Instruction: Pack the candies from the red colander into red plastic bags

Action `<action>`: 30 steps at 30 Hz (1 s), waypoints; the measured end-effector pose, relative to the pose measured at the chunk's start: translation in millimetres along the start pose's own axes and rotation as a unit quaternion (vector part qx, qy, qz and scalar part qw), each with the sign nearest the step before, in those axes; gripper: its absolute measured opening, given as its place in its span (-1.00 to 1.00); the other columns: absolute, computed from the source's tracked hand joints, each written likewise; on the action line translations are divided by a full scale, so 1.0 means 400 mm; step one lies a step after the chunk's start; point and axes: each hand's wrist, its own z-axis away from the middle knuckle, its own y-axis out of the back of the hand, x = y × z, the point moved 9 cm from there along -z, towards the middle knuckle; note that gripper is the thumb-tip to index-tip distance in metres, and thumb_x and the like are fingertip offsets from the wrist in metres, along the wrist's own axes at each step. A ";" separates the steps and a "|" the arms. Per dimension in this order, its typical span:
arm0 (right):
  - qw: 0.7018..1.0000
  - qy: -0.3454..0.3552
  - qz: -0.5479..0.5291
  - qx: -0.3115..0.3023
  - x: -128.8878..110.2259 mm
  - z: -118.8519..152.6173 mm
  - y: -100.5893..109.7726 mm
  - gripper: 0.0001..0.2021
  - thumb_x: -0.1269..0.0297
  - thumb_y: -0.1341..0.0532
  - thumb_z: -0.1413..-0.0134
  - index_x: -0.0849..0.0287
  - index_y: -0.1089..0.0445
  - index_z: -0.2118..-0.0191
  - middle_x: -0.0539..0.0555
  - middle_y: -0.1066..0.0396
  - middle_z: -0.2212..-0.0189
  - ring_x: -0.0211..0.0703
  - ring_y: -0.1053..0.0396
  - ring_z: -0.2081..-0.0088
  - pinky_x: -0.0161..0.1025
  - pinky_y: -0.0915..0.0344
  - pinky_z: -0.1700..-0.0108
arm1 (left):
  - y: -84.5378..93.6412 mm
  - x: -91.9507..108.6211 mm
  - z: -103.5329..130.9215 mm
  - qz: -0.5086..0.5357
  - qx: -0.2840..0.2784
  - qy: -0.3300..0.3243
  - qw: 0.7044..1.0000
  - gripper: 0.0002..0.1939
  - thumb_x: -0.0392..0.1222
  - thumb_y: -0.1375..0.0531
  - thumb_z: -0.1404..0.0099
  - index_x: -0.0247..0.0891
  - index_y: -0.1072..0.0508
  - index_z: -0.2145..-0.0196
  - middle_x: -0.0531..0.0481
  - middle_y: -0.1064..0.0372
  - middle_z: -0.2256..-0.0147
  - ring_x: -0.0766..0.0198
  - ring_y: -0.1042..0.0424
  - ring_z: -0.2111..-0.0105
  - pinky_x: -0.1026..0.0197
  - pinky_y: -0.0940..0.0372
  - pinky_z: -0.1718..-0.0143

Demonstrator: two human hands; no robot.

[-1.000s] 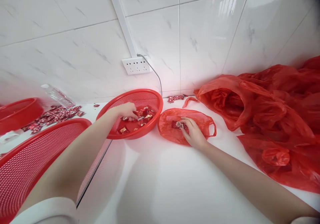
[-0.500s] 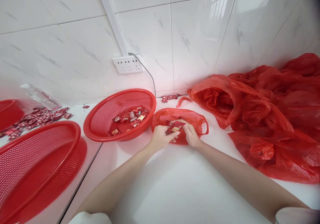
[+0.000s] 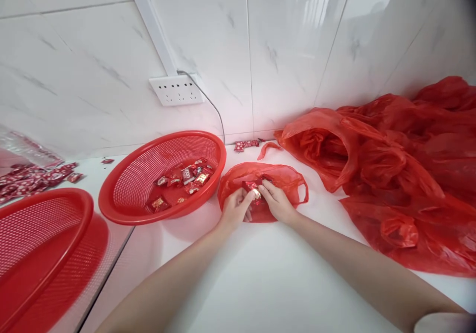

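Working at an open red bag (image 3: 288, 176) on the white counter (image 3: 238, 283); taking the bag as landmark for all places.

Judged partway along, not finished. Holding one shiny red packet (image 3: 253, 188) inside the mouth of the bag. Just left of the bag, see several wrapped packets (image 3: 189, 175) in a red mesh basket (image 3: 122, 218), yet to be taken out. Cannot read a count inside the bag; too much hidden by hands.

With left hand (image 3: 232, 211), gripping the packet's near left side, thumb over the top, fingers closed beneath or behind, partly hidden. With right hand (image 3: 281, 208), reaching in over the bag's right part, fingers (image 3: 268, 190) close together, tips at the packet's right edge. Cannot tell about clamping there; thumb mostly out of sight.

Behind the bag, near the wall, note a few small packets (image 3: 245, 145). To the right of the bag, a large pile of red bags (image 3: 390, 154). Farther left of it, beyond the basket, a second basket (image 3: 80, 224) and a heap of small packets (image 3: 39, 180).
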 end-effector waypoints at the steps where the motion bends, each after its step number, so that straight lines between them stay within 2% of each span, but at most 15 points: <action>1: 1.000 0.003 0.009 -0.012 -0.002 0.001 -0.005 -0.68 0.05 0.01 -0.29 0.10 -0.11 0.44 -0.06 -0.16 0.50 -0.23 -0.16 0.44 -0.27 -0.16 0.33 | 0.002 0.005 0.001 0.005 0.003 -0.011 1.000 -0.58 0.21 -0.17 -0.21 -0.25 -0.32 0.37 0.18 -0.25 0.64 0.40 -0.27 0.77 0.37 -0.13 0.78; 4: 0.998 0.012 0.007 -0.055 -0.006 0.006 -0.025 -0.73 0.08 0.00 -0.30 0.11 -0.19 0.37 -0.05 -0.26 0.45 -0.23 -0.24 0.39 -0.26 -0.21 0.28 | 0.004 0.022 0.005 0.051 0.005 -0.033 0.998 -0.64 0.12 -0.22 -0.21 -0.25 -0.36 0.28 0.22 -0.19 0.62 0.52 -0.12 0.78 0.41 0.00 0.77; 6: 0.998 0.004 -0.023 -0.065 -0.002 0.009 -0.030 -0.78 0.08 -0.03 -0.29 0.11 -0.25 0.23 -0.04 -0.32 0.42 -0.23 -0.28 0.37 -0.25 -0.24 0.24 | 0.011 0.029 0.007 0.085 0.014 -0.037 0.996 -0.68 0.07 -0.26 -0.18 -0.26 -0.37 0.35 0.24 -0.13 0.63 0.56 -0.04 0.76 0.42 0.08 0.75; 9: 0.994 -0.026 -0.087 -0.065 0.015 0.008 -0.031 -0.73 0.03 -0.09 -0.26 0.10 -0.23 0.09 -0.03 -0.33 0.39 -0.23 -0.30 0.36 -0.26 -0.29 0.28 | 0.028 0.028 0.006 0.126 0.034 -0.028 0.991 -0.68 0.04 -0.29 -0.15 -0.27 -0.35 0.45 0.22 -0.13 0.65 0.54 -0.10 0.72 0.42 0.01 0.71; 12: 0.989 -0.042 -0.123 -0.072 0.028 0.004 -0.035 -0.70 -0.02 -0.15 -0.19 0.11 -0.25 0.17 -0.03 -0.30 0.38 -0.24 -0.30 0.38 -0.27 -0.32 0.33 | 0.048 0.019 0.001 0.189 0.059 -0.018 0.980 -0.71 0.02 -0.32 -0.13 -0.26 -0.42 0.37 0.12 -0.38 0.47 0.45 -0.36 0.54 0.37 -0.29 0.52; 14: 0.989 -0.044 -0.123 -0.074 0.032 0.001 -0.036 -0.69 -0.04 -0.15 -0.18 0.12 -0.26 0.27 -0.03 -0.27 0.41 -0.24 -0.30 0.40 -0.25 -0.33 0.33 | 0.049 0.010 -0.003 0.209 0.055 -0.007 0.976 -0.69 0.00 -0.33 -0.11 -0.27 -0.45 0.30 0.06 -0.45 0.35 0.39 -0.45 0.45 0.31 -0.38 0.37; 16: 0.987 -0.045 -0.130 -0.078 0.032 -0.001 -0.035 -0.66 -0.07 -0.13 -0.19 0.13 -0.25 0.35 -0.04 -0.25 0.43 -0.24 -0.28 0.41 -0.25 -0.32 0.32 | 0.040 0.004 -0.006 0.209 0.037 0.004 0.977 -0.67 -0.01 -0.34 -0.10 -0.27 -0.44 0.28 0.04 -0.48 0.35 0.36 -0.47 0.45 0.28 -0.39 0.36; 19: 0.981 -0.040 -0.161 -0.096 0.023 -0.002 -0.037 -0.65 -0.07 -0.12 -0.20 0.14 -0.24 0.39 -0.05 -0.23 0.46 -0.24 -0.25 0.42 -0.26 -0.29 0.33 | 0.028 0.003 -0.008 0.211 0.013 0.009 0.977 -0.65 0.03 -0.33 -0.09 -0.27 -0.42 0.29 0.05 -0.47 0.43 0.34 -0.45 0.53 0.28 -0.37 0.46; 22: 0.976 -0.030 -0.171 -0.129 0.009 0.001 -0.047 -0.66 -0.05 -0.12 -0.21 0.15 -0.28 0.35 -0.03 -0.25 0.44 -0.25 -0.24 0.41 -0.27 -0.28 0.32 | 0.031 0.007 -0.007 0.196 0.023 -0.002 0.980 -0.65 0.07 -0.31 -0.12 -0.28 -0.42 0.34 0.07 -0.44 0.46 0.37 -0.41 0.56 0.30 -0.33 0.51; 30: 0.983 -0.028 -0.124 -0.131 0.006 0.008 -0.047 -0.63 -0.07 -0.09 -0.22 0.17 -0.31 0.32 0.00 -0.29 0.38 -0.23 -0.25 0.36 -0.27 -0.28 0.30 | 0.036 0.008 0.004 0.158 0.028 -0.002 0.987 -0.71 0.02 -0.32 -0.13 -0.30 -0.49 0.38 0.03 -0.48 0.41 0.35 -0.44 0.47 0.29 -0.37 0.40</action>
